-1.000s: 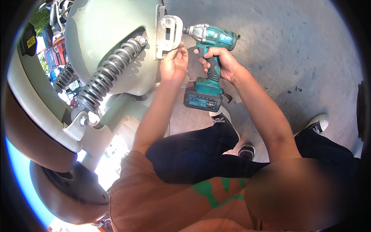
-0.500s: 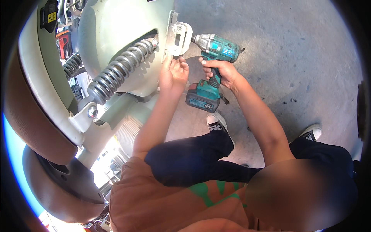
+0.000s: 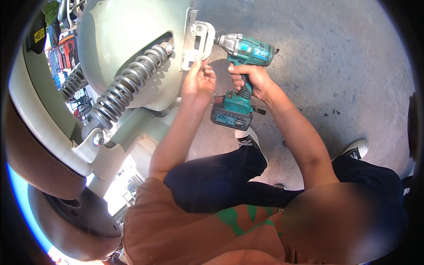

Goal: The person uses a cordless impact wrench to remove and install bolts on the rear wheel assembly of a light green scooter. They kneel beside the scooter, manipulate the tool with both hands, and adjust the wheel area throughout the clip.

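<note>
Right hand (image 3: pixel 255 80): clasping cordless impact driver (image 3: pixel 248 49), fingers newly gathered closer, hold likely steadier. Left hand (image 3: pixel 198 86): thumb at slotted pale bracket (image 3: pixel 206 40), just beyond it; pinch cannot be told. Driver's nose beside bracket.

The one view comes from the left of two wide fisheye cameras worn side by side on the person's head, and it faces down over the chest toward both hands. It sits close above the shirt (image 3: pixel 181 218), which looms large between 6 and 7 o'clock. The left hand (image 3: pixel 198 86), at 12, and the right hand (image 3: pixel 254 81), at 1, are near but smaller. The floor (image 3: pixel 344 66) lies well beyond them, from 12 round to 3. The spring (image 3: pixel 132 83) shows at 10, with vehicles (image 3: pixel 68 53) tiny and distant farther out that way. Toward the black rim edges bow, as along the seat (image 3: pixel 44 159), near 9.
</note>
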`<state>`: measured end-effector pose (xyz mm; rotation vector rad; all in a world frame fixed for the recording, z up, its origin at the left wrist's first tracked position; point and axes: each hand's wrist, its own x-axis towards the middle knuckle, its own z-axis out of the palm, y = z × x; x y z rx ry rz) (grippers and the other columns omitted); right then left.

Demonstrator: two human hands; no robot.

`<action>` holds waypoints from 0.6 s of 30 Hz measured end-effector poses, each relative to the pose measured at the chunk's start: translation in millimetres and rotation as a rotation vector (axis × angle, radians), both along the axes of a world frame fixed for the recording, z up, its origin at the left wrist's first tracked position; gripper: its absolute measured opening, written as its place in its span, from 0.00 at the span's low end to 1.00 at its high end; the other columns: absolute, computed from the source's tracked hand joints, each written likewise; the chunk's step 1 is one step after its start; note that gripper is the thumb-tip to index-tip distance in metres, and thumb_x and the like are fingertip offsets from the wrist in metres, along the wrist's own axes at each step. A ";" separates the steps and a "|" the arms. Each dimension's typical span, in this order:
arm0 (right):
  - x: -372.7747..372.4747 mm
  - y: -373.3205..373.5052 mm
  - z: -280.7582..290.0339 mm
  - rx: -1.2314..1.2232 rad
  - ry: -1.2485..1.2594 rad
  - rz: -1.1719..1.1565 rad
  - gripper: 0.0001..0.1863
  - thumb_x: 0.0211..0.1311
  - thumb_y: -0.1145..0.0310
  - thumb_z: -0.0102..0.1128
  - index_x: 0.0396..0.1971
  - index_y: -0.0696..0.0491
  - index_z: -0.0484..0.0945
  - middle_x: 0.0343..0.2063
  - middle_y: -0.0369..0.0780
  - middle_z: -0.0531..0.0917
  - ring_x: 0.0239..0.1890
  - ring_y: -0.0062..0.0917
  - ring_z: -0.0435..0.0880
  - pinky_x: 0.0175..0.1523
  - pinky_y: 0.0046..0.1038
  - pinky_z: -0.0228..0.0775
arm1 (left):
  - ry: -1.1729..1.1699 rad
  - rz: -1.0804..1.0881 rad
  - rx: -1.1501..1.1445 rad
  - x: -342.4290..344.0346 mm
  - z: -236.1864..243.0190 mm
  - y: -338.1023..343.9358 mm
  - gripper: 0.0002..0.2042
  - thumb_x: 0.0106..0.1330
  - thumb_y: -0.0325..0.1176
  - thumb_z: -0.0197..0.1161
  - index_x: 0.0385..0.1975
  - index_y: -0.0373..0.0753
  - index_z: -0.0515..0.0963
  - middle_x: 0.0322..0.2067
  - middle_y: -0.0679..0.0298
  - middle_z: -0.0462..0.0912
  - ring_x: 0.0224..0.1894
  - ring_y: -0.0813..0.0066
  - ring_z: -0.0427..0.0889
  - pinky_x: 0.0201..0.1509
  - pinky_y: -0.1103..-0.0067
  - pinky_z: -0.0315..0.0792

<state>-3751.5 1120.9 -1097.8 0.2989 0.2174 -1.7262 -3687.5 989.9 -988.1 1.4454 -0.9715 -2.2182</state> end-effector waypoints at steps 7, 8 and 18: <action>0.7 -1.1 0.8 0.033 0.004 0.009 0.07 0.56 0.71 0.62 0.33 0.54 0.75 0.17 0.32 0.72 0.16 0.15 0.68 0.24 0.22 0.63 | 0.041 0.051 0.084 3.3 -8.5 -4.7 0.12 0.66 0.31 0.62 0.47 0.38 0.71 0.37 0.63 0.76 0.32 0.78 0.73 0.35 0.83 0.72; 0.4 -0.8 0.2 0.040 0.007 0.010 0.07 0.56 0.71 0.63 0.33 0.54 0.75 0.17 0.32 0.72 0.16 0.15 0.68 0.24 0.22 0.63 | 0.041 0.049 0.068 3.3 -9.2 -3.5 0.12 0.66 0.30 0.62 0.47 0.38 0.71 0.37 0.64 0.76 0.32 0.78 0.73 0.36 0.83 0.72; 3.1 -1.9 1.5 0.050 -0.019 0.004 0.05 0.55 0.72 0.63 0.29 0.54 0.75 0.17 0.32 0.73 0.16 0.15 0.67 0.24 0.22 0.62 | 0.072 -0.004 -0.015 4.2 -15.6 -0.6 0.09 0.66 0.30 0.62 0.41 0.37 0.72 0.36 0.65 0.74 0.35 0.79 0.72 0.41 0.84 0.72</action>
